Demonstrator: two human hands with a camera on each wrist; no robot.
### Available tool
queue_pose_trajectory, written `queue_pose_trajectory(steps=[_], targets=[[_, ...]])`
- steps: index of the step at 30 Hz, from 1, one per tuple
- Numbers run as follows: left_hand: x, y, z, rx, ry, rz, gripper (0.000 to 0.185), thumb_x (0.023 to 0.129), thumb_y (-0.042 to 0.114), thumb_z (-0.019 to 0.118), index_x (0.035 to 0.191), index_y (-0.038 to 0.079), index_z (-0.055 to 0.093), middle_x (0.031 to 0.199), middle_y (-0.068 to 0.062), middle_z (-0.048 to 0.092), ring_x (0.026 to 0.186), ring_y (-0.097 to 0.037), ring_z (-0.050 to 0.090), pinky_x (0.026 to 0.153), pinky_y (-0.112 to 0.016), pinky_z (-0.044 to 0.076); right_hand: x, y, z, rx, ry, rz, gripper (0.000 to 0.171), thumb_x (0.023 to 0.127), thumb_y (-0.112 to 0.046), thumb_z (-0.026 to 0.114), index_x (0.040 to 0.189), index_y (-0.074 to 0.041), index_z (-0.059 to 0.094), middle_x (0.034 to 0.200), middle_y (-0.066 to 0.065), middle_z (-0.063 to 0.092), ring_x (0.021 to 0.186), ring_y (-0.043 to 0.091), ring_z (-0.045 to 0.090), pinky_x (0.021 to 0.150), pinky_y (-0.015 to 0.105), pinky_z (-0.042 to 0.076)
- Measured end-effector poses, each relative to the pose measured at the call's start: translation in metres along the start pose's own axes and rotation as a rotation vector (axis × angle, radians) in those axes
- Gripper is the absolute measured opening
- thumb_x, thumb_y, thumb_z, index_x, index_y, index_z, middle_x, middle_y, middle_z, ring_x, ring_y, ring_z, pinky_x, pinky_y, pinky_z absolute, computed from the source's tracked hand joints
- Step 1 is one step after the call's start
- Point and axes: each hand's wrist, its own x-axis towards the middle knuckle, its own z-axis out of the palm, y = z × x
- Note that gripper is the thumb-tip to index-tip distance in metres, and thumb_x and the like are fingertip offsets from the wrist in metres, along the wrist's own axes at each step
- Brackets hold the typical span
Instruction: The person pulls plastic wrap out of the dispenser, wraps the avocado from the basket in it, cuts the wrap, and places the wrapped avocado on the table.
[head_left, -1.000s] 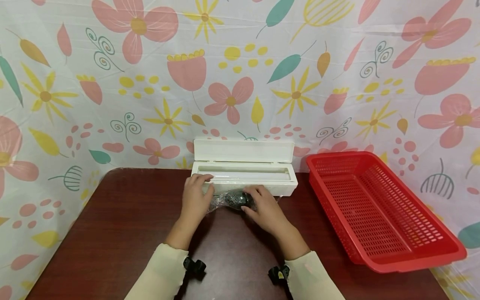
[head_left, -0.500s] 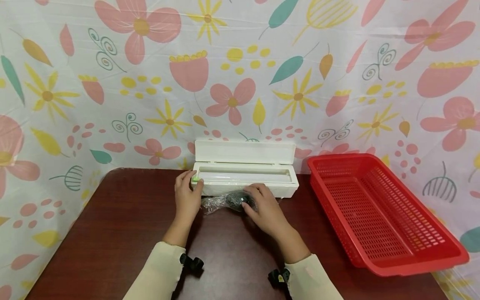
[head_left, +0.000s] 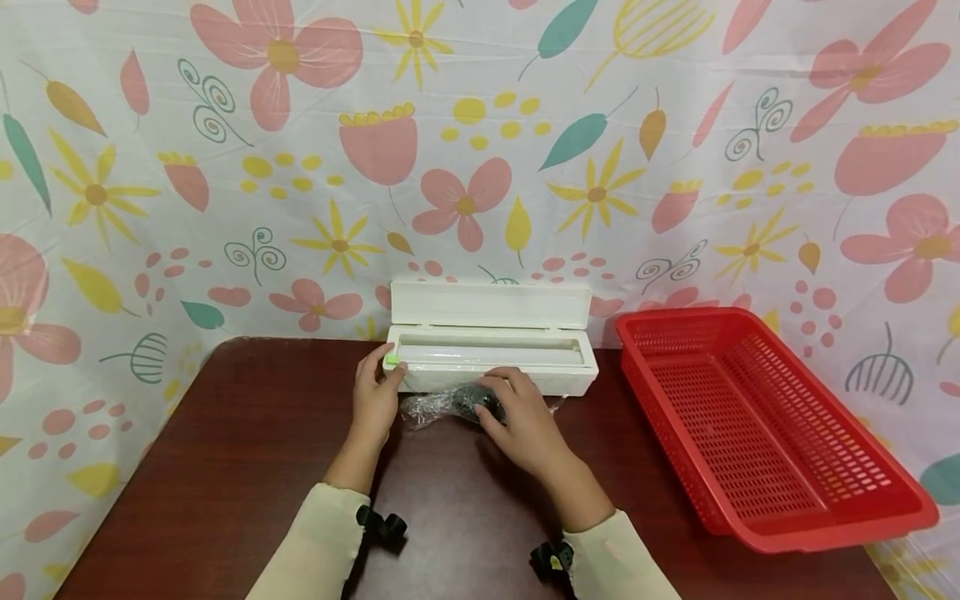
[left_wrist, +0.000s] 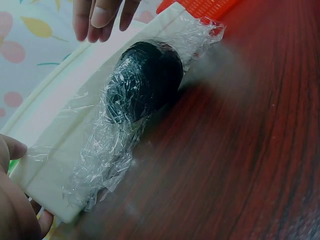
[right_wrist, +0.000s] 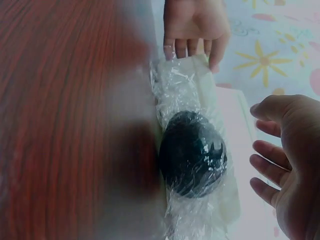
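A dark, smooth, rounded object (right_wrist: pixel 192 155) lies wrapped in crinkled cling film (left_wrist: pixel 107 160) along the front of a white cling film dispenser (head_left: pixel 495 379). The dispenser's lid (head_left: pixel 491 304) stands up, and a roll of film (head_left: pixel 487 354) shows inside. My left hand (head_left: pixel 375 400) grips the dispenser's left end, thumb on top by a small green cutter (head_left: pixel 392 360) and fingers round the end wall. My right hand (head_left: pixel 525 417) hovers by the wrapped object with relaxed, slightly bent fingers; the right wrist view shows a gap between them.
A red perforated plastic basket (head_left: pixel 712 508) stands at the table's right side. The dark red-brown wooden table (head_left: pixel 247 467) meets a floral curtain (head_left: pixel 465 117) behind the dispenser. A black camera mount sits at each wrist.
My left hand has gone from the film beside the wrapped object to the dispenser's left end, uncovering the green cutter. My right hand has drawn slightly off the wrapped object.
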Motion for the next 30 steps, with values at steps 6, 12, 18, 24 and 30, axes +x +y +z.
queue_pose_trajectory(steps=[6,12,18,24,30], targets=[[0.001,0.000,-0.002,-0.038,-0.016,-0.033,0.046,0.102,0.018,0.059,0.147,0.018,0.051,0.157,-0.011,0.030,0.146,-0.029,0.030,0.118,-0.047,0.031,0.008,-0.005,0.004,-0.005,-0.022,-0.025,0.033,0.094,-0.022,0.072,0.125,-0.011,0.067,0.127,0.006,0.061,0.119,0.027,0.058,0.103,0.047,0.047],[0.001,-0.001,-0.001,-0.060,-0.014,-0.037,0.045,0.102,0.017,0.058,0.147,0.018,0.051,0.155,-0.010,0.031,0.139,-0.027,0.034,0.114,-0.045,0.034,0.016,-0.012,0.008,-0.026,-0.077,-0.031,0.033,0.096,-0.023,0.071,0.126,-0.013,0.066,0.126,0.006,0.061,0.120,0.027,0.058,0.105,0.047,0.046],[0.001,-0.002,0.000,-0.086,-0.014,-0.024,0.045,0.102,0.014,0.057,0.147,0.016,0.050,0.154,-0.011,0.030,0.142,-0.027,0.031,0.117,-0.045,0.031,0.026,-0.020,0.012,-0.033,-0.120,-0.044,0.035,0.095,-0.022,0.071,0.128,-0.012,0.066,0.127,0.007,0.062,0.122,0.028,0.058,0.106,0.047,0.046],[-0.001,-0.001,0.000,-0.093,-0.004,-0.006,0.045,0.102,0.011,0.054,0.147,0.012,0.049,0.154,-0.014,0.030,0.148,-0.030,0.027,0.120,-0.048,0.028,0.038,-0.028,0.016,-0.048,-0.158,-0.068,0.035,0.096,-0.022,0.069,0.129,-0.011,0.065,0.129,0.007,0.063,0.123,0.028,0.058,0.106,0.044,0.047],[-0.003,0.002,0.000,-0.105,-0.010,-0.002,0.045,0.103,0.012,0.052,0.148,0.011,0.048,0.155,-0.015,0.028,0.153,-0.032,0.020,0.123,-0.048,0.023,0.048,-0.033,0.020,-0.075,-0.190,-0.092,0.036,0.098,-0.022,0.068,0.132,-0.012,0.064,0.131,0.006,0.063,0.124,0.026,0.058,0.107,0.041,0.047]])
